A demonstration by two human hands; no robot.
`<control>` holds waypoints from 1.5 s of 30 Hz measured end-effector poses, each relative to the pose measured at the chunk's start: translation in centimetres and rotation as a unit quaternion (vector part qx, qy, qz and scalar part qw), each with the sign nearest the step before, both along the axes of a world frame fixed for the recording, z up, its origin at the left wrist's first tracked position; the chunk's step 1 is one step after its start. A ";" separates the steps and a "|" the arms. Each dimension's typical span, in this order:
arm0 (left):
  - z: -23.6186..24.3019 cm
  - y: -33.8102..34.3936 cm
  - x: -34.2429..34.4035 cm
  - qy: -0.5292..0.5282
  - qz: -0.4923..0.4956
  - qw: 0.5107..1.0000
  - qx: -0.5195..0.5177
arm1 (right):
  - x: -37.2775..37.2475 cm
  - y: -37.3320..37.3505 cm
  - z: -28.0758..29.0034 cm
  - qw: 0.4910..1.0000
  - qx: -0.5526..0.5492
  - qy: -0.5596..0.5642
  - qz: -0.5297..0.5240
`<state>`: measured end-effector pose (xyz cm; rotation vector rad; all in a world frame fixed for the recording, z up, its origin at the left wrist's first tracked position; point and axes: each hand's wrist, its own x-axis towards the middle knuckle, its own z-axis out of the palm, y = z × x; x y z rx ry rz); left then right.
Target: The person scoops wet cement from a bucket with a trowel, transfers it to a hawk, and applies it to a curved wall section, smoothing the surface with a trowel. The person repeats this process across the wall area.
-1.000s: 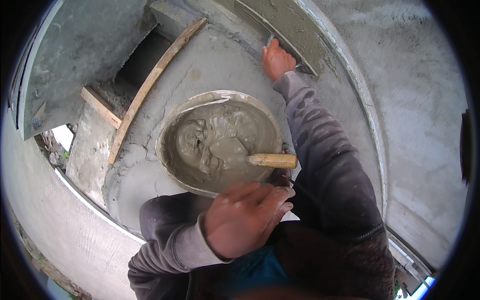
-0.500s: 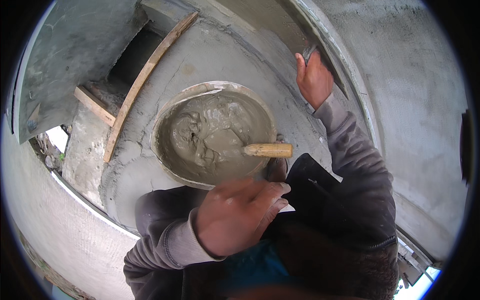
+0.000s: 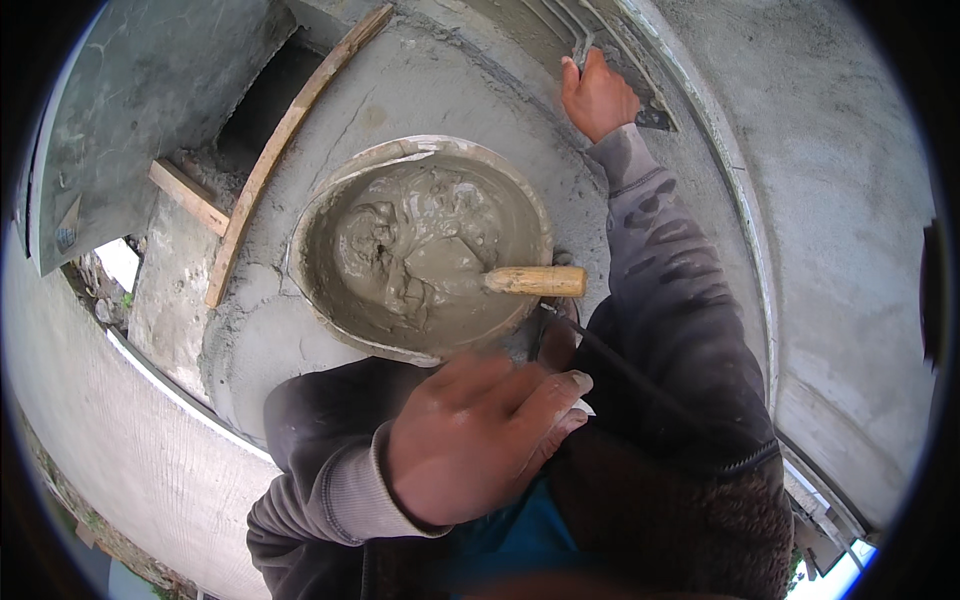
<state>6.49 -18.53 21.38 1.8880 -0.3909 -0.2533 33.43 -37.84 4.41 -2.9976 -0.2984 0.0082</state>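
Observation:
My right hand point(image 3: 601, 96) grips a metal plastering trowel point(image 3: 652, 112) against the wet mortar surface point(image 3: 535, 25) at the upper right. A tub point(image 3: 320, 210) of wet grey mortar sits before my knees; a pointing trowel lies sunk in it, its wooden handle point(image 3: 537, 281) sticking out to the right. My left hand point(image 3: 470, 435) hangs over my lap below the tub with fingers curled; what it holds, if anything, is hidden, though a small white edge shows beside the fingertips. My foot point(image 3: 557, 345) shows beside the tub.
A long wooden batten point(image 3: 280, 150) and a short one point(image 3: 188, 194) lie by a dark square opening point(image 3: 265, 95) at the upper left. A low concrete wall point(image 3: 90, 380) curves along the left; a smooth concrete surface point(image 3: 830, 250) spans the right.
My right hand with the trowel moved rightward and down along the mortar surface, then back up. My left hand stays curled with slight movement. The view has shifted a little.

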 end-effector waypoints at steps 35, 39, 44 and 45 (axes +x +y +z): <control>-0.5 2.5 1.6 -0.038 0.150 0.985 -0.074 | 5.5 18.5 -1.8 0.992 0.051 0.054 0.100; -1.1 3.0 2.5 -0.024 0.187 0.973 -0.131 | 13.1 22.6 -5.6 0.995 -0.013 0.047 0.084; -1.2 3.2 2.4 0.009 0.200 0.972 -0.122 | 12.5 25.8 -0.6 0.996 0.037 0.030 0.069; -1.0 3.5 2.4 0.017 0.194 0.975 -0.109 | 11.5 25.9 0.4 0.996 0.068 0.003 0.062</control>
